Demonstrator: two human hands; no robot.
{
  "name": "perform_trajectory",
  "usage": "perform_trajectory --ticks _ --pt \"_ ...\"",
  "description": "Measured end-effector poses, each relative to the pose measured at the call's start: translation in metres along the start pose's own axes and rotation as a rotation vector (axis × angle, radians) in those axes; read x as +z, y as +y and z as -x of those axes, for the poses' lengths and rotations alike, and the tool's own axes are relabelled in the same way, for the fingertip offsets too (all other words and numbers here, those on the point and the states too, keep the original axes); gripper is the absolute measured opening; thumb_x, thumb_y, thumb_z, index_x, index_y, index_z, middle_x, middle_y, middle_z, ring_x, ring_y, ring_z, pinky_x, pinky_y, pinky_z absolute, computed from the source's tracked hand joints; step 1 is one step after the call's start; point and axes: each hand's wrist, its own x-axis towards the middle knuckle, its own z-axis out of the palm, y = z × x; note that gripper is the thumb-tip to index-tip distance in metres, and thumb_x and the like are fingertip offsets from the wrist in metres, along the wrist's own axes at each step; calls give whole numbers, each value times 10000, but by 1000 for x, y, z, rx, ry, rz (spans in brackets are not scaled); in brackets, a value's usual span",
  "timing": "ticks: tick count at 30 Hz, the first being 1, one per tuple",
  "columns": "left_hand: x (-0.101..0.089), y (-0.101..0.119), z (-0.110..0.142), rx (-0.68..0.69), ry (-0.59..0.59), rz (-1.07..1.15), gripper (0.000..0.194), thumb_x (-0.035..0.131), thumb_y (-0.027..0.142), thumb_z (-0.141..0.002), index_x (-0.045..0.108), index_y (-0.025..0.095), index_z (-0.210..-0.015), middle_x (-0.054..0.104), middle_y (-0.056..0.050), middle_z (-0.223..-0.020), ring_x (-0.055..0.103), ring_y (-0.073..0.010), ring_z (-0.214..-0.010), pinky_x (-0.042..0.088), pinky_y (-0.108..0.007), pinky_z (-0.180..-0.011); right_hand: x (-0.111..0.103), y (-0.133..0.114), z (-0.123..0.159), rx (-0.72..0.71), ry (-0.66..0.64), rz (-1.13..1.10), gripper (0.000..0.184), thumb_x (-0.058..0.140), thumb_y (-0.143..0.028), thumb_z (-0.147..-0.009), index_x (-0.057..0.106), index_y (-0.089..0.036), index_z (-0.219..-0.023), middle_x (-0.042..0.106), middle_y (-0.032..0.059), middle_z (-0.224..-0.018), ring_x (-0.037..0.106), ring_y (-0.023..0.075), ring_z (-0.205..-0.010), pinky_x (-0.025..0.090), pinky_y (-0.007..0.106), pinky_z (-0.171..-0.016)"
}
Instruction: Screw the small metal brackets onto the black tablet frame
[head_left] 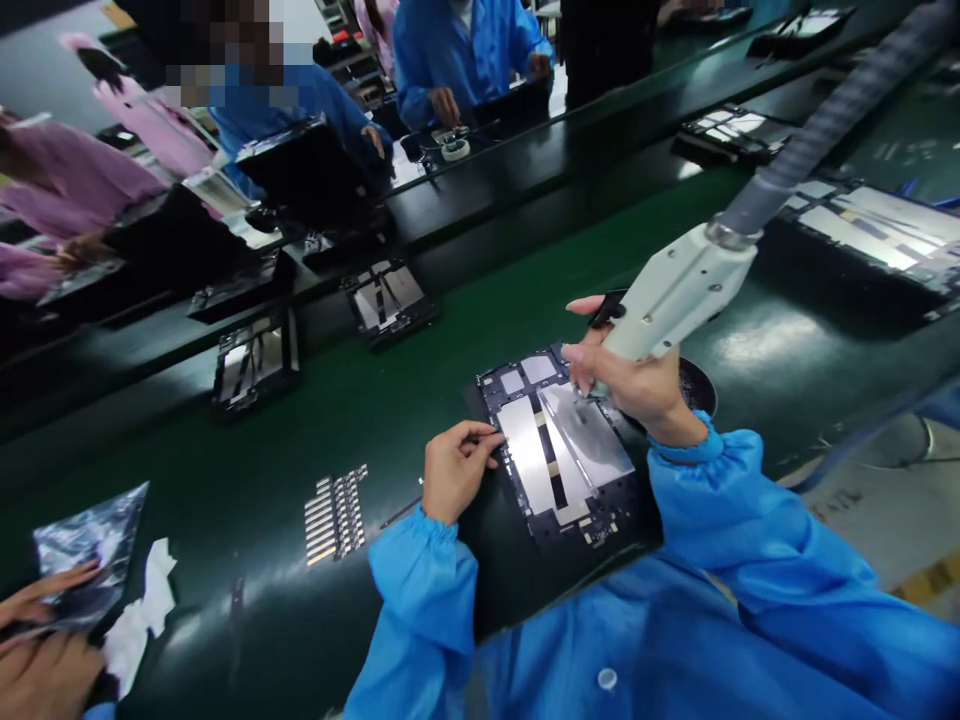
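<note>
An opened tablet chassis (559, 450) with silver battery cells lies on a black mat in front of me on the green belt (225, 470). My right hand (634, 385) grips a white electric screwdriver (679, 290), its tip down on the upper part of the chassis; a grey hose runs from it to the top right. At the chassis's left edge my left hand (454, 470) has its fingers closed, pinching a thin tool or small part that I cannot make out.
Rows of small metal strips (335, 512) lie on the belt to the left. More opened chassis (390, 298) sit farther along the belt. Another person's hands (45, 640) hold a silver bag at bottom left. Workers in blue and pink coats stand across the line.
</note>
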Motion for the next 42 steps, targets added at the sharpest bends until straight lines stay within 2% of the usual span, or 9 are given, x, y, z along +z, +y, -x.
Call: perform_trajectory --ticks 6,12,16,21,26,32,35,39,42 --pt "2 -7 -17 277 28 -257 69 638 174 -775 702 188 -755 615 -17 -782 528 -100 -648 412 -243 -620 39 -3 7 24 -144 -139 327 705 -225 -752 561 -154 -1037 538 -69 -484 520 120 -400 474 285 -454" --pt "2 -2 -21 252 25 -221 66 637 108 -730 673 161 -713 560 -13 -768 492 -99 -648 406 -238 -624 73 8 8 110 -207 -119 300 706 -192 -709 590 -164 -984 543 -59 -522 530 119 -450 490 292 -496" --pt "2 -9 -29 107 36 -162 118 702 162 -647 650 138 -749 572 2 -709 486 -100 -588 404 -239 -581 91 26 8 125 -256 -107 268 699 -184 -704 611 -149 -955 535 -56 -530 530 115 -477 500 293 -539" --pt "0 -17 -40 83 3 -63 109 696 185 -599 631 147 -677 602 -7 -641 573 -154 -697 442 -250 -649 97 38 10 135 -272 -88 295 697 -172 -692 620 -142 -976 548 -55 -535 531 112 -473 494 283 -542" --pt "-2 -18 -40 38 -17 -47 118 676 214 -585 632 145 -671 634 -28 -676 600 -180 -714 451 -258 -618 96 38 10 139 -277 -78 283 690 -183 -698 617 -147 -969 539 -57 -532 531 113 -477 494 281 -549" --pt "1 -21 -41 59 7 12 110 674 195 -577 631 142 -663 630 -18 -648 605 -169 -710 471 -252 -640 98 40 12 128 -279 -30 283 697 -212 -691 620 -149 -956 535 -42 -557 540 125 -523 496 284 -569" --pt "0 -18 -42 32 -38 95 137 678 221 -585 637 140 -688 627 -15 -632 587 -149 -644 459 -236 -586 98 42 16 106 -290 35 240 708 -231 -676 626 -149 -886 560 -16 -602 562 139 -586 505 291 -606" --pt "-30 -11 -26 -12 -74 139 278 644 323 -649 658 122 -842 641 -32 -661 582 -142 -571 454 -242 -534 97 42 20 88 -338 84 176 695 -257 -691 596 -142 -780 558 0 -621 530 125 -560 475 272 -558" --pt "-72 -15 6 -61 117 -31 350 647 401 -679 680 134 -903 681 -59 -758 618 -168 -654 484 -276 -624 99 41 21 100 -335 77 204 684 -261 -719 605 -128 -853 561 2 -623 532 127 -562 462 269 -545"
